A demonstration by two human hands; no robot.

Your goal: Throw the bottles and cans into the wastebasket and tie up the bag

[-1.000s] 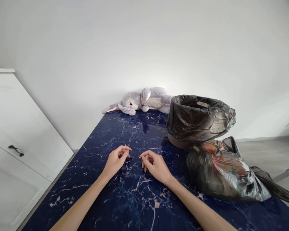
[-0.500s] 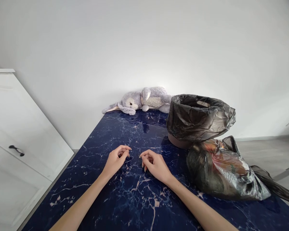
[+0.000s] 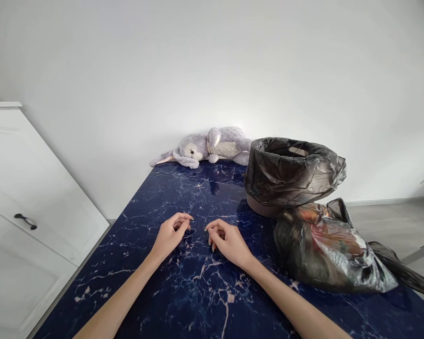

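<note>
My left hand (image 3: 171, 234) rests on the dark blue, marble-patterned tabletop (image 3: 183, 292), its fingers loosely curled and a gap showing between thumb and forefinger. Nothing is in it. A short way to its right, my right hand (image 3: 229, 241) lies in much the same relaxed pose, also holding nothing. The two hands face each other without touching. Nearest to my right hand are a bin (image 3: 261, 206) lined with a black plastic bag (image 3: 289, 181) and, in front of that, a filled, translucent dark bag (image 3: 325, 254) lying on its side. What the filled bag contains cannot be made out clearly.
A grey plush rabbit (image 3: 212, 145) lies on its side at the table's far edge, against the white wall (image 3: 198, 61). White cabinet doors (image 3: 31, 188) with a black handle (image 3: 25, 221) stand left of the table. Grey floor (image 3: 381, 226) shows at right.
</note>
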